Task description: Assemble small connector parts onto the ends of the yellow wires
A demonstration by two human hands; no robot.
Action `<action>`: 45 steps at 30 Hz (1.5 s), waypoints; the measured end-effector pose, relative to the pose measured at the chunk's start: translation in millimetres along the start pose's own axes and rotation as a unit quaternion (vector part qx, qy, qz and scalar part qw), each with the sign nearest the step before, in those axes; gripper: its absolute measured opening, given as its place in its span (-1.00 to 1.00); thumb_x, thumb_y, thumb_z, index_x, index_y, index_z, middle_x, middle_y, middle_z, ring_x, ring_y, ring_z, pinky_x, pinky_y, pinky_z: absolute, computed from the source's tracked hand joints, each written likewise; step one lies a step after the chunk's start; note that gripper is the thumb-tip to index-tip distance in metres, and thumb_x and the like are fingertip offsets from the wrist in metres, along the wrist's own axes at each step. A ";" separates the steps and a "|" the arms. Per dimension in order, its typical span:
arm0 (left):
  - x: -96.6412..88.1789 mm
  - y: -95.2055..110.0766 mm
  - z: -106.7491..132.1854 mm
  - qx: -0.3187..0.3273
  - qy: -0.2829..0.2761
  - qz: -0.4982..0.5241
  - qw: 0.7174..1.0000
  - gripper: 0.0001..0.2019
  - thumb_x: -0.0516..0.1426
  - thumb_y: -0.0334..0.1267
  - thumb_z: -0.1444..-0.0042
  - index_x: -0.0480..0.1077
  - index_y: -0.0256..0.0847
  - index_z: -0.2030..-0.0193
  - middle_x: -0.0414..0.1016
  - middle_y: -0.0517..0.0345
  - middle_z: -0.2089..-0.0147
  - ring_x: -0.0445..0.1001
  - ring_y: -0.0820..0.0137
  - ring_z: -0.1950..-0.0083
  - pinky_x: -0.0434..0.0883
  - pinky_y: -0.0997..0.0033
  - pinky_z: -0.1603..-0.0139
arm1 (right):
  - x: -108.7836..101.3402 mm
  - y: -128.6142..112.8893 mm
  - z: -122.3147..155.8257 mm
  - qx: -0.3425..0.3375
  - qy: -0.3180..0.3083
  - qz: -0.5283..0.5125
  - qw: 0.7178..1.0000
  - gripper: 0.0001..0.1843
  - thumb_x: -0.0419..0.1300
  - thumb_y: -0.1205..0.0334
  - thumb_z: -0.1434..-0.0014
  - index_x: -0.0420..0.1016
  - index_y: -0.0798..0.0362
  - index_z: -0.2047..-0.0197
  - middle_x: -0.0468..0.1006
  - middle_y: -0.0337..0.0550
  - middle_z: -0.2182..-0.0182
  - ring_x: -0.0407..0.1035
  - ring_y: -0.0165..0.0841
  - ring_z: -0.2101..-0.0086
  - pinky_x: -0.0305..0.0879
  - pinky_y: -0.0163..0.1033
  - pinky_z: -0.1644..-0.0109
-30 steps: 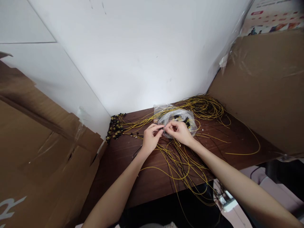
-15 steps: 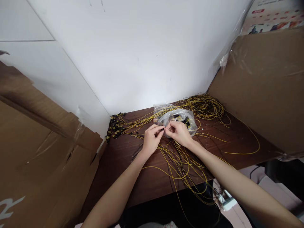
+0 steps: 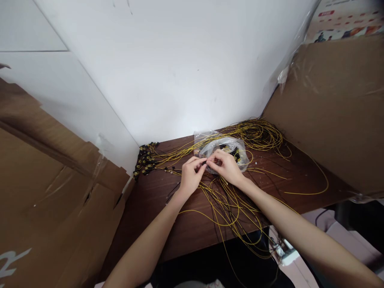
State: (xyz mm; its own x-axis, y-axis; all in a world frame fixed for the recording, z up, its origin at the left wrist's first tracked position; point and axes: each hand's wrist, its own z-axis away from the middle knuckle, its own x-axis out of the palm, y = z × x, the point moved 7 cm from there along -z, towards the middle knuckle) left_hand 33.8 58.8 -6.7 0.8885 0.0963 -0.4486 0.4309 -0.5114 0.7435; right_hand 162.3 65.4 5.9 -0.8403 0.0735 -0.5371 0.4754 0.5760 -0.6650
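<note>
My left hand (image 3: pixel 191 176) and my right hand (image 3: pixel 227 166) meet above the middle of a dark wooden table (image 3: pixel 168 224). Both pinch a small black connector (image 3: pixel 205 163) on a thin wire, held between their fingertips. Just behind the hands lies a clear plastic bag (image 3: pixel 223 149) with black and yellow parts inside. Thin yellow wires (image 3: pixel 231 204) trail from under the hands toward the table's front edge and over it.
A cluster of black and yellow connectors (image 3: pixel 144 161) lies at the table's back left. A coil of yellow wires (image 3: pixel 258 134) sits at the back right. Cardboard sheets (image 3: pixel 54 192) stand on the left, and cardboard (image 3: pixel 330 116) stands on the right. A white wall (image 3: pixel 180 68) closes the back.
Both hands stay pinched together at the same spot; only the fingertips shift slightly. Nothing else has moved.
</note>
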 end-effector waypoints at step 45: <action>2.3 -18.1 -1.7 -0.092 0.004 0.126 0.988 -0.77 0.16 -0.31 -0.02 0.51 -0.27 0.17 0.52 0.04 0.24 0.43 0.45 0.35 0.36 0.51 0.40 | 2.4 14.5 -3.5 0.039 -0.012 -0.118 0.992 -0.86 0.18 0.23 -0.08 0.52 0.10 0.32 0.52 -0.13 0.39 0.38 -0.36 0.35 0.27 -0.22 0.22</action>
State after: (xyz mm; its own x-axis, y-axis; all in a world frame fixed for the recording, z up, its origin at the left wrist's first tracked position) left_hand 28.4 69.8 -20.4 0.9722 -0.0068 -0.2339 0.2162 -0.3564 0.9090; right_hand 166.3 76.8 -3.2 -0.9248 -0.0763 -0.3728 0.2849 0.5108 -0.8112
